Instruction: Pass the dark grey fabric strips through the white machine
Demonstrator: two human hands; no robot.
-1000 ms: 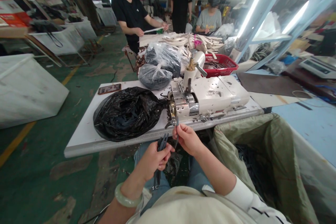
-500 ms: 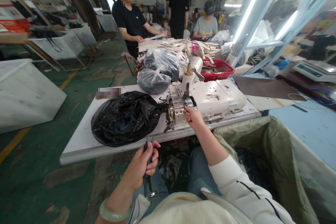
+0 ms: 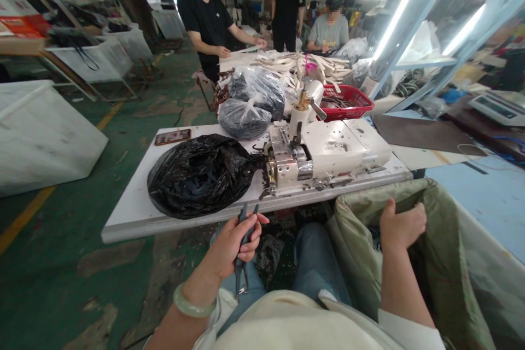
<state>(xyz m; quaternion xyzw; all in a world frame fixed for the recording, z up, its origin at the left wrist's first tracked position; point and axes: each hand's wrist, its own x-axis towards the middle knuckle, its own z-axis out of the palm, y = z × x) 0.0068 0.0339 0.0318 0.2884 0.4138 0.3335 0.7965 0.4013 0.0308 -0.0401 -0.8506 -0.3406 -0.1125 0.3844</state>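
My left hand [image 3: 235, 240] is closed round a small bunch of dark straps [image 3: 243, 251] that hang down over my lap, in front of the white table [image 3: 131, 213]. My right hand [image 3: 400, 225] hovers over the open olive-green sack [image 3: 435, 240] at my right, fingers curled in a loose fist with the thumb up; nothing shows in it. A cream-coloured machine [image 3: 324, 150] stands on the table straight ahead. Beside it on the left lies an open black plastic bag [image 3: 200, 175] full of dark straps.
Two clear bags of dark pieces [image 3: 250, 104] and a red basket [image 3: 348, 101] sit behind the machine. A phone [image 3: 172, 136] lies on the table's far left. Three people stand or sit at a far table with pale strips [image 3: 295, 63]. White bins [image 3: 45, 131] stand left.
My right hand has left the machine's front and swung right, over the green sack. My left hand has kept hold of the strap bunch near my lap.
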